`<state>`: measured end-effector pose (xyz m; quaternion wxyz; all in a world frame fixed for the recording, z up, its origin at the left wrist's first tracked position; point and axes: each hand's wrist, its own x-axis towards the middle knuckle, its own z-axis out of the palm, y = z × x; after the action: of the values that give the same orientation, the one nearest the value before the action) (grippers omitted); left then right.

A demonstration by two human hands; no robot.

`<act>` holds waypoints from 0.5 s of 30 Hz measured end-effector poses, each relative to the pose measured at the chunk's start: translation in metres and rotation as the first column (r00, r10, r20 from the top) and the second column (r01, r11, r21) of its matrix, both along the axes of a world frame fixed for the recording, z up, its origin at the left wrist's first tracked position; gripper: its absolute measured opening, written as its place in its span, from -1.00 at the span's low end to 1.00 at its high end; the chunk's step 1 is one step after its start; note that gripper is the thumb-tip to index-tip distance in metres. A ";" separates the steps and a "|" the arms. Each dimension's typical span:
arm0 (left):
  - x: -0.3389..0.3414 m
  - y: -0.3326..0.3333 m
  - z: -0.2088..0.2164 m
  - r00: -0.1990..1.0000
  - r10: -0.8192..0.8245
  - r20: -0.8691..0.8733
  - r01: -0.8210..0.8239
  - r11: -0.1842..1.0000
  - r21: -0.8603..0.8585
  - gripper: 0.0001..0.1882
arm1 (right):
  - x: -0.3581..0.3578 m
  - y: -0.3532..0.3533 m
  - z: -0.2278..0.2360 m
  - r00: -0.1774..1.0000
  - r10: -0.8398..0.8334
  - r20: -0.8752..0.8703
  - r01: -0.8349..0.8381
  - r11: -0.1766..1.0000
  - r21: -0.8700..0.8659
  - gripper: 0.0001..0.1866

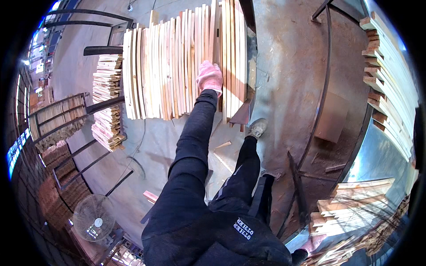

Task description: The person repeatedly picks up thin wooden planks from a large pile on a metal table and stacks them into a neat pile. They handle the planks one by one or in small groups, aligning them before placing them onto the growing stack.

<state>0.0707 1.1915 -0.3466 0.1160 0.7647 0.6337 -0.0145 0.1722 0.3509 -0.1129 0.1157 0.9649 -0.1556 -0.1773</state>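
Observation:
My left hand (209,77), in a pink work glove, reaches forward over a row of long wooden strips (166,66) laid side by side. Its fingers are closed around the near end of one wooden strip (213,33), beside a dark gap in the row. My right hand (313,244), also gloved in pink, is low at the right, against a stack of pale boards (350,206). Its fingers are too small and partly hidden, so their grip is unclear.
A metal stand edge (242,113) borders the row on the right, near my foot. More stacked strips (106,102) lie to the left, with a fan (94,217) below. Boards (390,80) lean along the far right. Dark metal bars (321,106) cross the floor, which has wood scraps (223,145).

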 end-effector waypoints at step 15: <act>0.015 -0.006 0.023 0.995 0.083 -0.051 -0.082 0.996 0.017 -0.46 | -0.017 0.070 0.021 0.991 -0.106 -0.083 0.101 0.993 -0.067 -0.47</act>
<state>0.0852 1.1856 -0.3238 0.0941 0.7381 0.6676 -0.0248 0.1556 0.4206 -0.0921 0.1431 0.9428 -0.2058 -0.2199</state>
